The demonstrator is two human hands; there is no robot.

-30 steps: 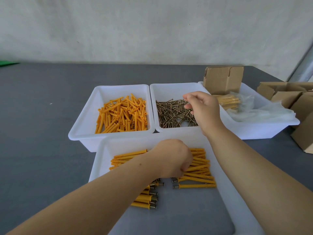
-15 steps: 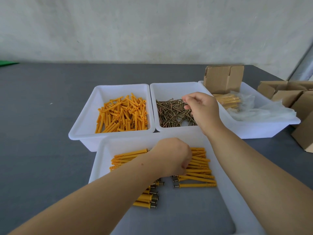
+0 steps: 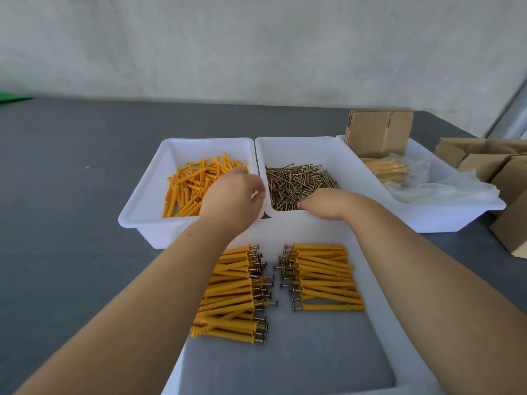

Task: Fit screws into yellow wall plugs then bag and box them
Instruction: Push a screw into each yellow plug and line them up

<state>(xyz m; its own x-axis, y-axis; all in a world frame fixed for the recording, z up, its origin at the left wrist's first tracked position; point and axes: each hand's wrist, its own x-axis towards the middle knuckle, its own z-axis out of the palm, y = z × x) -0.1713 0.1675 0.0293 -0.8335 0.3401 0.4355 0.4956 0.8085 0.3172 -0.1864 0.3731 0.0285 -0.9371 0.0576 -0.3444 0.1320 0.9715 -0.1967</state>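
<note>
Loose yellow wall plugs (image 3: 185, 192) fill the left white tray (image 3: 142, 206). My left hand (image 3: 231, 201) reaches into that tray's right side, fingers curled down among the plugs; what they hold is hidden. Brass screws (image 3: 296, 181) lie heaped in the middle tray (image 3: 299, 146). My right hand (image 3: 330, 203) rests at this tray's near edge, its fingertips down in the screws and out of sight. In the near tray (image 3: 285, 363) lie two rows of plugs with screws fitted (image 3: 322, 275), heads facing the gap between them.
A third white tray (image 3: 445, 215) at the right holds a bagged bundle of plugs (image 3: 387, 169), loose clear bags (image 3: 445, 189) and an open cardboard box (image 3: 376, 132). More cardboard boxes (image 3: 504, 178) stand at the far right on the grey table (image 3: 57, 195).
My left hand has left the near tray and moved up into the plug tray. My right hand has dropped from above the screws to the near edge of the screw tray.
</note>
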